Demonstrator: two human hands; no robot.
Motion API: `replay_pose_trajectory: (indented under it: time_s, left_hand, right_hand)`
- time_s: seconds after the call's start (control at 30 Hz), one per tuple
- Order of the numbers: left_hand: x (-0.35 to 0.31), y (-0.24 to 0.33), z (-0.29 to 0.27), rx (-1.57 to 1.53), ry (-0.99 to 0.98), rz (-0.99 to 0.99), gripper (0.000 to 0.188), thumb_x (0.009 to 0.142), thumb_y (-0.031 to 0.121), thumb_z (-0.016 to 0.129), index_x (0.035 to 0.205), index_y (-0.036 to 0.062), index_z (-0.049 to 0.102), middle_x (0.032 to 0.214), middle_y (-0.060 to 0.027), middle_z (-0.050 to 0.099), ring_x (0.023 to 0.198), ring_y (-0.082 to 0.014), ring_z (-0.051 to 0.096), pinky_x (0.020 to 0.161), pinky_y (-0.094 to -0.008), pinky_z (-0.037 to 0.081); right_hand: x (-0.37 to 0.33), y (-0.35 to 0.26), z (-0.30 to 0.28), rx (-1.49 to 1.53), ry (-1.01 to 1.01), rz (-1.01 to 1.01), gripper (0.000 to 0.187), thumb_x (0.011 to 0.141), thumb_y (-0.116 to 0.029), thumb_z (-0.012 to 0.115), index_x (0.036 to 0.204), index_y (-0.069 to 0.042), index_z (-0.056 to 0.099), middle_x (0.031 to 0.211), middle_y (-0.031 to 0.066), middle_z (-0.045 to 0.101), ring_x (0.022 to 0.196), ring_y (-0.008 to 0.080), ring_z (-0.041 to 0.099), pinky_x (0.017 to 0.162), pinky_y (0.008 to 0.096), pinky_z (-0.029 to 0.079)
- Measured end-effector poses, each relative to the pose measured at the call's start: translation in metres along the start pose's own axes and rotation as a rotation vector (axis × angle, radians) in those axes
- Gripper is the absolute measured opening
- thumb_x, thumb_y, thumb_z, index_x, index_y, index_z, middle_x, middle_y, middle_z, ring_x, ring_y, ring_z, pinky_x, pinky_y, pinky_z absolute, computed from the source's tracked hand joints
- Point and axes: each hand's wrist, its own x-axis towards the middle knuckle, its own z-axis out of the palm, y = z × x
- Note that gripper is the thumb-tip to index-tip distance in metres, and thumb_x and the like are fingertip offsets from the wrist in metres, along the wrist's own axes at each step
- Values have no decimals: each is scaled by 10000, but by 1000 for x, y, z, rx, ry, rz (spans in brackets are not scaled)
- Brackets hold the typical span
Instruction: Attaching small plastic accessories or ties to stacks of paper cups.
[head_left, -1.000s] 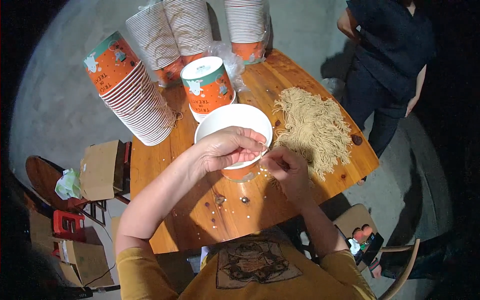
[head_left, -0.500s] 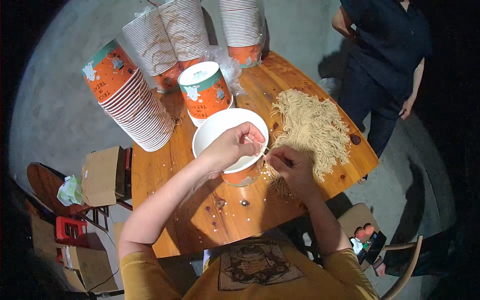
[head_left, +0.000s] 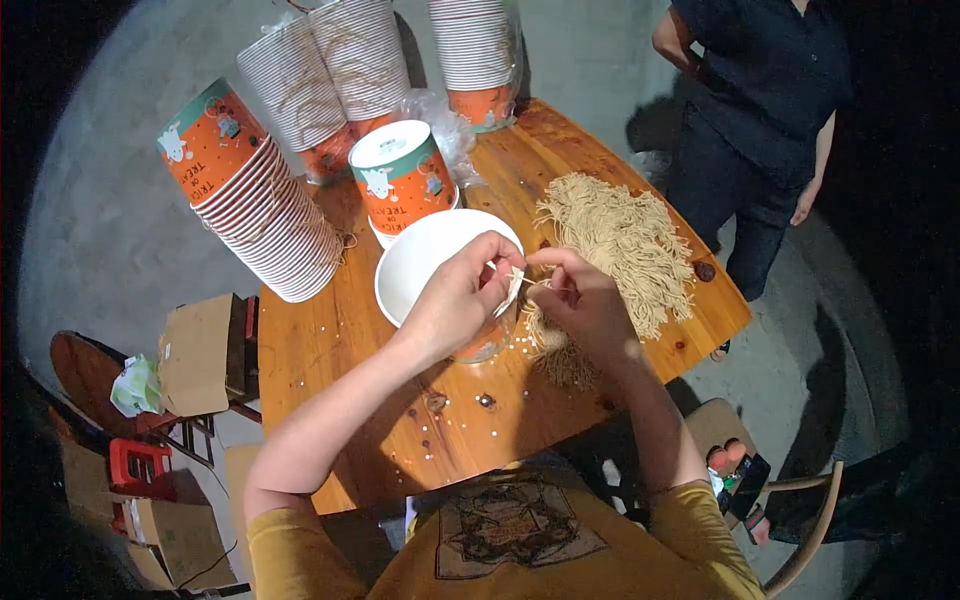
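Observation:
A paper bucket (head_left: pixel 408 268), white inside and orange outside, stands upright on the wooden table in front of me. At its right rim, my left hand (head_left: pixel 455 298) is closed in a pinch on the bucket's edge, with the end of a beige cord (head_left: pixel 530 281) close to its fingertips. My right hand (head_left: pixel 588 305) has its fingers curled around that cord, just outside the rim. Beside and beneath the right hand spreads a large heap of beige cords (head_left: pixel 630 250). The bucket's lower right side is partly hidden by my left hand.
An upside-down orange bucket (head_left: pixel 405 185) stands behind. Nested bucket stacks (head_left: pixel 270 220) lean at the left, with more stacks (head_left: pixel 362 60) at the back. White bits dot the wooden table (head_left: pixel 350 440). A person in dark clothes (head_left: pixel 750 150) stands beyond the right edge; cardboard boxes (head_left: pixel 205 350) sit left.
My right hand has moved up and inward, its fingers now nearer my left fingertips at the rim. The small white edge piece between them is more visible now.

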Motion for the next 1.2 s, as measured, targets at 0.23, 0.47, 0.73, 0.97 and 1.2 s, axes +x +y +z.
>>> replay_pose_trajectory:
  time_s: [0.23,0.47,0.73,0.97,1.2]
  left_hand:
    - [0,-8,4,-98,53,44,117,888,50,539,1003,51,522,753,0,490,670,-89,456,637,-244,417]
    - [4,-7,-6,-365,-131,-244,187,894,71,555,1067,0,553,857,-7,575,787,-82,533,723,-213,439]
    - [5,-9,-14,-495,-180,-515,142,902,78,554,1036,29,561,941,-16,594,811,-74,553,780,-217,460]
    - [8,-10,-13,-619,-87,-485,98,913,95,537,995,44,554,875,-8,587,744,-63,541,682,-189,444]
    - [6,-9,-8,-531,-54,-369,96,888,55,527,977,19,536,806,-29,576,713,-85,525,660,-209,437]
  right_hand:
    - [7,1,7,55,-28,53,157,879,-199,589,964,-69,609,670,-3,546,588,80,492,539,256,423]
    - [13,-13,-2,417,-145,395,185,919,-228,531,890,-62,609,635,-62,491,545,22,423,474,185,342]
    - [10,1,2,405,-126,253,173,925,-205,530,867,-59,604,689,-48,499,607,29,432,542,184,355]
    - [8,3,-4,233,-259,109,144,913,-182,576,871,-47,602,750,-35,535,666,44,480,612,202,410]
    - [28,-33,-10,113,-340,4,125,880,-159,603,859,-35,608,733,-8,531,654,45,471,594,209,411]
